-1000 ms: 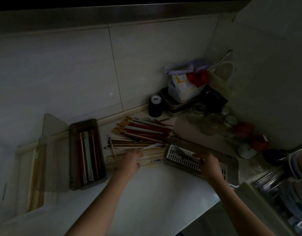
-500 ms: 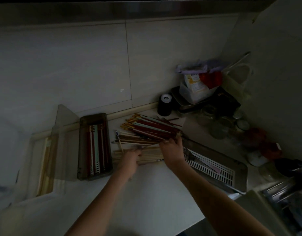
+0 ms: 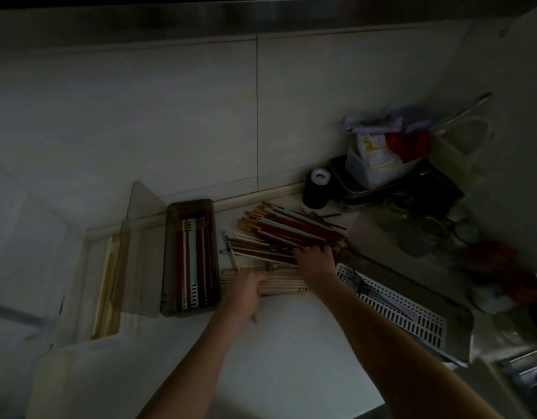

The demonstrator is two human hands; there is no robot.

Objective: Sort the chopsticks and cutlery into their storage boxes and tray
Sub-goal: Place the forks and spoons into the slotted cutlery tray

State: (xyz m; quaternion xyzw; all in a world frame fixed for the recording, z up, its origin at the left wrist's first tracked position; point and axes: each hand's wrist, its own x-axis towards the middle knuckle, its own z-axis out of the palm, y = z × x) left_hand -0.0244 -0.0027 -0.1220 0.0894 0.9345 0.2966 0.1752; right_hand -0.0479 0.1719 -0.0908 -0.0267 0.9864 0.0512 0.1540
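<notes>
Your right hand (image 3: 315, 261) has left the cutlery tray (image 3: 412, 316) for the red chopsticks (image 3: 291, 231) heaped on the desk (image 3: 291, 343), fingers curled over them. Your left hand (image 3: 246, 293) grips pale ones. A few already lie in the storage box (image 3: 190, 258); most remain.

Two hands, left (image 3: 246, 293) and right (image 3: 315, 260), are working one loose chopstick pile (image 3: 285, 234), one dark storage box (image 3: 190, 258) is holding several chopsticks, and one slotted white tray (image 3: 406, 313) is lying alongside, exact chopstick count unreadable.
</notes>
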